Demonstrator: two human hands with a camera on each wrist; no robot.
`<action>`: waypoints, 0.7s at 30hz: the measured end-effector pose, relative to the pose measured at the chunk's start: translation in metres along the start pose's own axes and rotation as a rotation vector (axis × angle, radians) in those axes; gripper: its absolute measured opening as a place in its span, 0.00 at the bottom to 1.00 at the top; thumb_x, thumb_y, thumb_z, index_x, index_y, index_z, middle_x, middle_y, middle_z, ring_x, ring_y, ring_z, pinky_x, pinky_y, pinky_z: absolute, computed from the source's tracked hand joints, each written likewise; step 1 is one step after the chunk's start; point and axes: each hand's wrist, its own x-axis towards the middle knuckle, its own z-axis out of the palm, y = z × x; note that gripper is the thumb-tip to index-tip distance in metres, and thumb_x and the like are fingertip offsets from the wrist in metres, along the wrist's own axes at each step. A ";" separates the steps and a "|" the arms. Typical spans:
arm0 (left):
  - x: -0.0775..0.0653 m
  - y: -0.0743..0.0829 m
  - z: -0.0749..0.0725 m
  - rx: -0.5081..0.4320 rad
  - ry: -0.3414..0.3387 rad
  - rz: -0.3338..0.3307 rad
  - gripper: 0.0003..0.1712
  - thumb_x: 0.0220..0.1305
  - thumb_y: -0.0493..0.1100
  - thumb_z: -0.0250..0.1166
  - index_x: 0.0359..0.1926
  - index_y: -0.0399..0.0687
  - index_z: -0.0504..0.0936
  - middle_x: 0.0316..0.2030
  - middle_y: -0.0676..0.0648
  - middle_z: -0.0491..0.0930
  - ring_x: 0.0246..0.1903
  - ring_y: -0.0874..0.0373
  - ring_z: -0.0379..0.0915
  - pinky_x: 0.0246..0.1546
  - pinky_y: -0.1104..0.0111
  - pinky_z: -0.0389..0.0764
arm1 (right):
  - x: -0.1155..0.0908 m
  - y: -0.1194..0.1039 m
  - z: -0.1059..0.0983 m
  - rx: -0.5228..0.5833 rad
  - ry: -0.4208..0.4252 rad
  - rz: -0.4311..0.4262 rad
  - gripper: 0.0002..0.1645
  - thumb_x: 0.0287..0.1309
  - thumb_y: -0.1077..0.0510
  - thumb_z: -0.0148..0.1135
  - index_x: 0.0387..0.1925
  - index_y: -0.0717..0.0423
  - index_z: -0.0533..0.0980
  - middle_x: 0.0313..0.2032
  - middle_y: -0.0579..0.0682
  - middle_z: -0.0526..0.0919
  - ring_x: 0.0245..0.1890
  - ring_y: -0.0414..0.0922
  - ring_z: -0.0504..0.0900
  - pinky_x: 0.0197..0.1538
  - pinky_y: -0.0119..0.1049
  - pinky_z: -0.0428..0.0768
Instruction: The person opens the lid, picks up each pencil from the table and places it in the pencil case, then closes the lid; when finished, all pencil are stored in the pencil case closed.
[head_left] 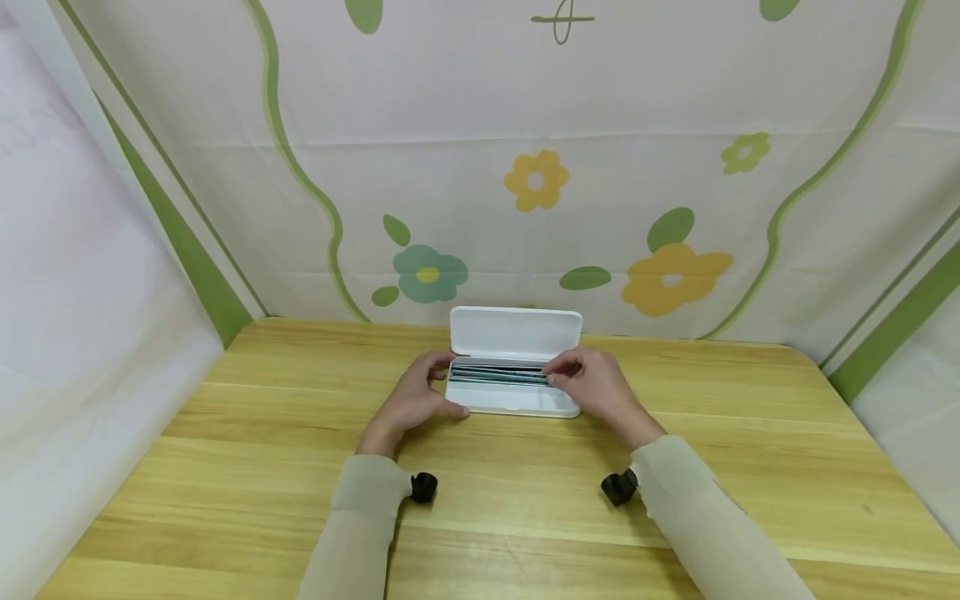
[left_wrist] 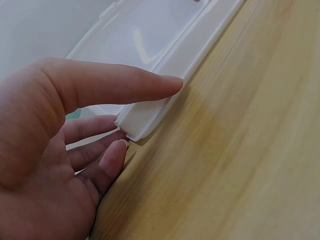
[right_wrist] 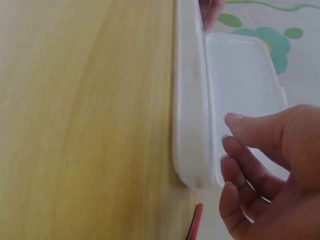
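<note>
A white pencil case [head_left: 517, 404] lies on the table with its hinged lid [head_left: 516, 332] raised at the back. Several slim, dark green-toned pencils [head_left: 495, 377] lie lengthwise inside it. My left hand [head_left: 416, 393] holds the case's left end, thumb along the front wall and the other fingers around the end and back. Over the right end is my right hand [head_left: 596, 383], its fingertips at the pencils' ends in the head view. In the right wrist view its thumb and fingertips [right_wrist: 228, 143] are loosely bent, with a gap between thumb and index finger.
A thin red and black stick [right_wrist: 195, 222] shows beyond the case's right end in the right wrist view. The wooden table [head_left: 480, 517] runs back to a flower-printed cloth [head_left: 465, 183], and white cloth hangs at both sides.
</note>
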 end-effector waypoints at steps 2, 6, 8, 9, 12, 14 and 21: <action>0.000 0.000 0.000 0.006 0.000 0.000 0.54 0.47 0.36 0.86 0.76 0.47 0.72 0.72 0.42 0.71 0.67 0.44 0.68 0.73 0.48 0.71 | -0.002 -0.001 -0.003 0.008 0.005 -0.004 0.06 0.69 0.61 0.71 0.44 0.54 0.91 0.46 0.52 0.90 0.44 0.49 0.83 0.46 0.38 0.80; -0.001 0.001 0.000 0.006 -0.004 -0.001 0.54 0.46 0.35 0.86 0.76 0.46 0.72 0.73 0.42 0.71 0.68 0.44 0.68 0.73 0.48 0.71 | -0.008 -0.003 -0.011 0.041 0.028 -0.002 0.07 0.70 0.58 0.71 0.46 0.52 0.90 0.45 0.50 0.91 0.45 0.50 0.83 0.45 0.40 0.79; -0.002 0.002 0.000 0.010 -0.006 0.005 0.54 0.46 0.35 0.86 0.76 0.46 0.72 0.72 0.42 0.71 0.67 0.43 0.68 0.73 0.48 0.71 | -0.012 -0.002 -0.016 0.061 0.044 0.006 0.08 0.71 0.56 0.71 0.47 0.52 0.90 0.45 0.49 0.91 0.45 0.49 0.83 0.45 0.40 0.80; -0.002 0.002 0.000 0.009 -0.007 0.006 0.54 0.46 0.35 0.86 0.76 0.46 0.72 0.73 0.42 0.71 0.67 0.43 0.68 0.73 0.48 0.71 | -0.015 -0.001 -0.018 0.067 0.055 0.012 0.09 0.71 0.55 0.70 0.47 0.51 0.90 0.46 0.49 0.91 0.45 0.49 0.83 0.45 0.40 0.80; -0.001 0.001 -0.001 0.009 -0.007 0.011 0.54 0.46 0.35 0.86 0.76 0.45 0.72 0.72 0.42 0.71 0.67 0.43 0.68 0.73 0.48 0.71 | -0.022 0.001 -0.027 0.085 0.086 0.031 0.10 0.71 0.53 0.71 0.49 0.51 0.90 0.49 0.50 0.91 0.48 0.49 0.83 0.46 0.41 0.81; -0.001 0.001 -0.001 0.006 -0.010 0.012 0.54 0.47 0.35 0.86 0.76 0.46 0.72 0.73 0.42 0.71 0.67 0.43 0.68 0.73 0.48 0.71 | -0.028 0.004 -0.032 0.086 0.106 0.044 0.12 0.72 0.51 0.71 0.50 0.50 0.89 0.50 0.50 0.91 0.49 0.49 0.83 0.47 0.40 0.81; -0.002 0.001 -0.001 0.008 -0.018 0.020 0.54 0.48 0.36 0.85 0.76 0.45 0.71 0.73 0.41 0.71 0.68 0.42 0.68 0.73 0.48 0.71 | -0.047 0.014 -0.044 0.091 0.141 0.100 0.19 0.72 0.47 0.71 0.56 0.51 0.87 0.47 0.51 0.90 0.50 0.49 0.85 0.48 0.37 0.80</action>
